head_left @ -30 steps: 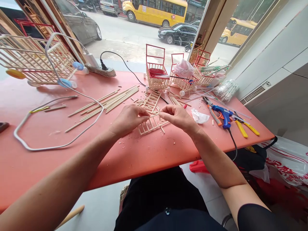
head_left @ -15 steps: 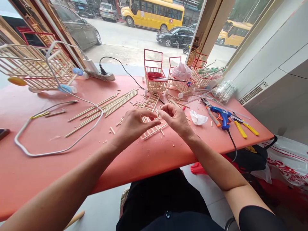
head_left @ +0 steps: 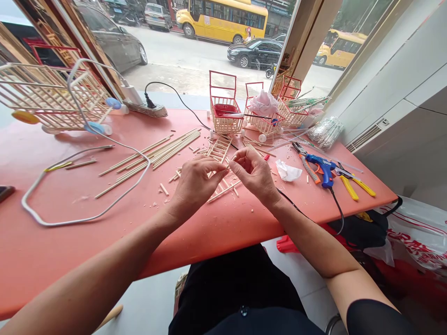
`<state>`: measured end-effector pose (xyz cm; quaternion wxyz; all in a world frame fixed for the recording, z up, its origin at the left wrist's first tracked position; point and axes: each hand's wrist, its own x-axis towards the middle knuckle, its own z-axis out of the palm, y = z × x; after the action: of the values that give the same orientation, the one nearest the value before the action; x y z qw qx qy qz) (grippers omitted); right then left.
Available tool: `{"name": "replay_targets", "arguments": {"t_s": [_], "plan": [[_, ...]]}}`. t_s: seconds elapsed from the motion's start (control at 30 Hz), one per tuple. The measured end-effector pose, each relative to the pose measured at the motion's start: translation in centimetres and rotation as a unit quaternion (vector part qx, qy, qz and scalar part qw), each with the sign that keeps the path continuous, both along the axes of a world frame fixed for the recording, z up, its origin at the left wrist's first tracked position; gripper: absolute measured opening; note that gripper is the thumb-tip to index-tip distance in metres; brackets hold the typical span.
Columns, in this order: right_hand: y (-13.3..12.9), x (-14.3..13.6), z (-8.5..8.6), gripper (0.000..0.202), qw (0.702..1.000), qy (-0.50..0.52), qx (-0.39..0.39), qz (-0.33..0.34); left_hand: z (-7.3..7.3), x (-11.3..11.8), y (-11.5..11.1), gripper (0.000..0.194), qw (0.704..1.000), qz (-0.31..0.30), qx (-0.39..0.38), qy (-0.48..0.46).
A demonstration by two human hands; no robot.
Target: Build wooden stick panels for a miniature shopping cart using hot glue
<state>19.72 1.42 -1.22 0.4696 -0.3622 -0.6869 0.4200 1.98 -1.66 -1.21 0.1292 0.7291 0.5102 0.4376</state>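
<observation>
My left hand (head_left: 199,182) is closed, its thumb and forefinger pinched together beside the right fingertips. What lies in that pinch is too small and covered to make out. With bent fingers, my right hand (head_left: 255,176) grips a short wooden stick (head_left: 233,158), of which only a pale end shows. Both hands meet over a small ladder-like frame of thin sticks (head_left: 225,190) lying on the table, partly hidden by the fingers. Just beyond them lies another stick frame (head_left: 219,148).
Long wooden sticks (head_left: 176,148) lie left of the hands on the pink table (head_left: 209,228). Little stick carts (head_left: 226,123) stand at the back. To the right are crumpled tissue (head_left: 288,171), a blue glue gun (head_left: 323,168) and yellow-handled pliers (head_left: 356,186). A grey cable (head_left: 87,219) loops at left.
My left hand's thumb and forefinger, apart before, have come together. Both hands have drawn slightly closer to each other. The frame beneath has barely moved.
</observation>
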Motion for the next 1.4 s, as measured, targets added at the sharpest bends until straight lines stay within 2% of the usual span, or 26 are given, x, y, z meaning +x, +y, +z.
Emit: {"name": "replay_targets", "arguments": {"t_s": [0.1,0.27,0.37,0.47,0.57,0.67,0.77,0.87,0.93,1.0,1.07,1.17,1.27,1.33,1.4], "plan": [[0.0,0.0,0.2,0.032,1.0,0.023,-0.012,0.008,0.0,0.1,0.0,0.017,1.0,-0.022,0.011,-0.013],[0.7,0.4,0.6,0.038,0.983,0.091,-0.153,0.054,0.1,0.3,0.0,0.021,0.997,-0.074,0.009,-0.006],[1.0,0.7,0.8,0.043,0.971,0.111,-0.205,0.058,0.1,0.5,-0.2,0.023,0.996,-0.088,0.006,0.02],[1.0,0.9,1.0,0.045,0.964,0.116,-0.232,0.063,0.1,0.7,-0.4,0.023,0.996,-0.086,-0.001,0.038],[0.9,0.9,1.2,0.046,0.962,0.119,-0.236,0.068,0.1,0.8,-0.4,0.028,0.992,-0.113,-0.013,0.06],[0.8,0.9,1.2,0.045,0.967,0.113,-0.22,0.064,0.1,0.8,-0.4,0.036,0.988,-0.13,-0.012,0.086],[0.8,1.0,1.0,0.042,0.975,0.095,-0.191,0.056,0.2,0.7,-0.4,0.025,0.994,-0.097,-0.009,0.05],[0.9,1.1,0.8,0.038,0.982,0.072,-0.164,0.054,0.4,0.7,-0.3,0.012,0.998,-0.042,-0.024,-0.051],[0.9,1.0,0.6,0.037,0.989,0.055,-0.128,0.05,0.6,0.7,-0.2,0.013,0.986,-0.056,-0.059,-0.147],[0.8,0.9,0.3,0.037,0.995,0.034,-0.073,0.05,0.7,0.7,-0.1,0.024,0.964,-0.091,-0.101,-0.227],[0.6,0.7,0.0,0.038,0.998,0.01,-0.033,0.055,0.8,0.7,0.0,0.031,0.952,-0.1,-0.124,-0.261],[0.1,0.6,0.3,0.041,0.997,-0.035,-0.01,0.061,0.9,0.6,0.0,0.034,0.955,-0.086,-0.128,-0.255],[-0.4,1.6,1.7,0.039,0.994,-0.097,0.04,0.035,1.1,0.4,-0.1,0.027,0.965,-0.075,-0.123,-0.218],[-0.4,3.7,3.0,0.037,0.988,-0.135,0.071,-0.013,1.3,0.4,-0.2,0.018,0.974,-0.061,-0.111,-0.19],[0.0,7.2,4.1,0.038,0.98,-0.159,0.078,-0.089,1.4,0.3,-0.3,0.013,0.977,-0.055,-0.104,-0.177]]}}
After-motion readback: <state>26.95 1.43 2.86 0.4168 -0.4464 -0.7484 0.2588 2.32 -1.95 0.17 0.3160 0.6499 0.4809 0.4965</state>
